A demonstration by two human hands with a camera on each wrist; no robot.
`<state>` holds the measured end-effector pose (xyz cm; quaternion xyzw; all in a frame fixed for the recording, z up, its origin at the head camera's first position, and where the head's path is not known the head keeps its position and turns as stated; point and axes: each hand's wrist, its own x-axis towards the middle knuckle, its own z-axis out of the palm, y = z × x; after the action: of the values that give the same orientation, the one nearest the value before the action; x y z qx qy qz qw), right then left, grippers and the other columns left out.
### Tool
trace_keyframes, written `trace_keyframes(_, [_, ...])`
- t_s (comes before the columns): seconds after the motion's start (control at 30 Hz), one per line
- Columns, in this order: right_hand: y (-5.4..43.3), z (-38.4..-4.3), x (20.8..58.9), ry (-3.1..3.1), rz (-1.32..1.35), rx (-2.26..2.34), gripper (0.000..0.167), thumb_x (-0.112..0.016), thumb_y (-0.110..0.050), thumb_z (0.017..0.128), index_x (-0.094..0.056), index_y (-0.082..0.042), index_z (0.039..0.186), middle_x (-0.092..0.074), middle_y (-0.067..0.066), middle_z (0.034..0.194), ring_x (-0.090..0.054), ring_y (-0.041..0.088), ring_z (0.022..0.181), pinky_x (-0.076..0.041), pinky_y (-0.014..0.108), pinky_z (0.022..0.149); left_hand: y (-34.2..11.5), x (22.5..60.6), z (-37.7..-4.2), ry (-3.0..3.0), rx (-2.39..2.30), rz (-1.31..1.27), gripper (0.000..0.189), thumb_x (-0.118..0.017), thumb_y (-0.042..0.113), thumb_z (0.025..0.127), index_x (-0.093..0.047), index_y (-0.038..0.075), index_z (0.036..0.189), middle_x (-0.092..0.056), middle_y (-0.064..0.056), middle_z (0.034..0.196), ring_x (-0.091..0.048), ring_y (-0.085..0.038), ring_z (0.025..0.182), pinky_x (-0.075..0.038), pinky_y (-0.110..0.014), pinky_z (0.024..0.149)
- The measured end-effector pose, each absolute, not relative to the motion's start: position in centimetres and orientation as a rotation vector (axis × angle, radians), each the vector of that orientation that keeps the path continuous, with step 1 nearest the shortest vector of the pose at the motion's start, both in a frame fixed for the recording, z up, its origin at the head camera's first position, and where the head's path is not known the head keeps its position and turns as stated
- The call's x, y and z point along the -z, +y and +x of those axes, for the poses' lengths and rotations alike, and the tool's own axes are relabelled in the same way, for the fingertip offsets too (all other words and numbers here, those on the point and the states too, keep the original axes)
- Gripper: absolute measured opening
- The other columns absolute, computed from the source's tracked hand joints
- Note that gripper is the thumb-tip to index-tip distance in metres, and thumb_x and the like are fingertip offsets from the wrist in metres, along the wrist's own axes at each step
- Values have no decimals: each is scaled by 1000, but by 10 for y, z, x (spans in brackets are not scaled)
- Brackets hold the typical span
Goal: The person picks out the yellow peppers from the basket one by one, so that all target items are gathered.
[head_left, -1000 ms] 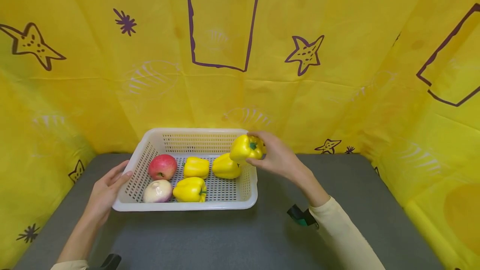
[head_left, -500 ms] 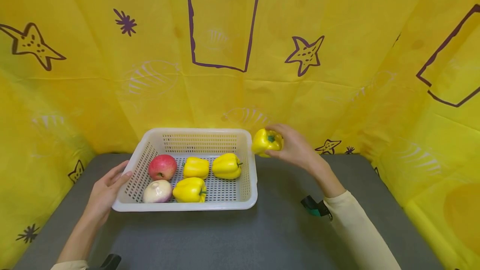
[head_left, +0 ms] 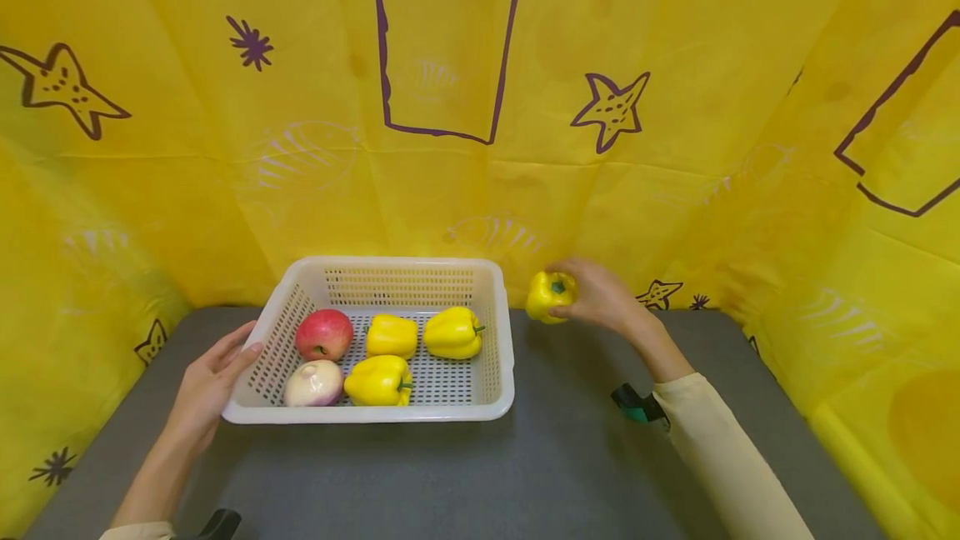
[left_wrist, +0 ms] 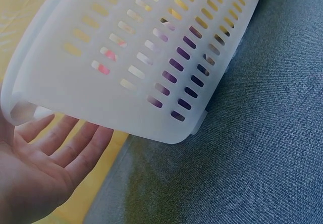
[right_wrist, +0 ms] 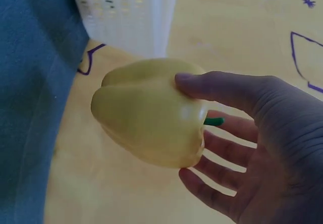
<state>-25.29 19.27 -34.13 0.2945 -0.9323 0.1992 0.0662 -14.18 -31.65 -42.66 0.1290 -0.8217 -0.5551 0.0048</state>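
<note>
My right hand [head_left: 600,298] grips a yellow bell pepper [head_left: 550,297] just to the right of the basket. In the right wrist view the thumb [right_wrist: 202,82] lies across the pepper's side, its green stem [right_wrist: 214,121] pointing towards the palm. At the left end of the white plastic basket [head_left: 367,414], my left hand [head_left: 206,394] holds the rim, its thumb over the top edge. In the basket are a red apple [head_left: 324,334], a white and purple turnip [head_left: 314,383] and three yellow bell peppers [head_left: 378,381].
The basket stands on a dark grey tabletop [head_left: 450,482]. A yellow cloth [head_left: 450,190] with purple starfish drawings hangs behind the table and along both sides. A dark strap piece [head_left: 636,403] sits by the right sleeve.
My right hand has carried the yellow bell pepper from over the basket's right end out past its rim, to the right and slightly down. The left hand stays on the basket.
</note>
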Motion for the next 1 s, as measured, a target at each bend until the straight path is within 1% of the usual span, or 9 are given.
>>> trace_keyframes(0.1, [193,-256,345,-2841,894,-581,59,-86,-14,70,-64,5,120,-65,20,117,-60,37,109,-45,50,97,-318,427,-141,-2563,1750,402,76,-54,53,96,-27,14,156,-57,5,129,-63,4,83,-57,-27,70])
trace_keyframes(0.17, [193,-258,348,-2872,891,-576,58,-86,-13,70,-64,6,120,-65,21,117,-59,38,109,-45,50,97,-318,427,-141,-2557,1761,397,76,-54,53,95,-27,15,156,-58,10,125,-63,4,83,-57,-27,70])
trace_keyframes(0.33, [195,-264,357,-2970,879,-533,58,-86,-10,71,-63,5,123,-64,21,120,-58,39,111,-45,51,97,-317,426,-140,-2544,1771,382,76,-55,52,96,-28,14,155,-57,18,119,-63,3,84,-56,-27,70])
trace_keyframes(0.53, [200,-273,368,-3030,906,-517,58,-85,-6,70,-63,6,122,-64,21,121,-57,39,113,-45,52,97,-316,425,-140,-2529,1788,385,76,-55,52,95,-28,15,155,-56,23,113,-63,3,84,-56,-27,70])
trace_keyframes(0.63, [202,-277,375,-3058,928,-520,58,-84,-4,69,-63,7,122,-64,21,121,-57,39,113,-45,51,97,-315,424,-140,-2529,1793,383,75,-55,52,95,-29,15,155,-57,24,112,-64,2,84,-57,-28,70])
trace_keyframes(0.8, [203,-280,382,-3095,932,-541,59,-83,-3,70,-62,7,124,-63,21,123,-57,39,114,-45,51,98,-315,424,-140,-2541,1777,382,76,-55,53,95,-29,14,155,-58,19,116,-63,2,84,-56,-27,71])
trace_keyframes(0.9, [203,-281,382,-3099,932,-544,60,-84,-2,70,-61,7,125,-63,21,123,-57,38,113,-45,51,98,-315,424,-140,-2550,1763,395,76,-54,54,95,-28,14,155,-58,13,121,-63,3,84,-56,-27,71])
trace_keyframes(1.0, [203,-281,382,-3095,945,-531,61,-84,-3,70,-61,6,125,-63,21,123,-57,38,113,-45,50,98,-315,424,-140,-2558,1755,412,77,-54,55,95,-28,15,155,-58,4,128,-62,3,84,-56,-27,71])
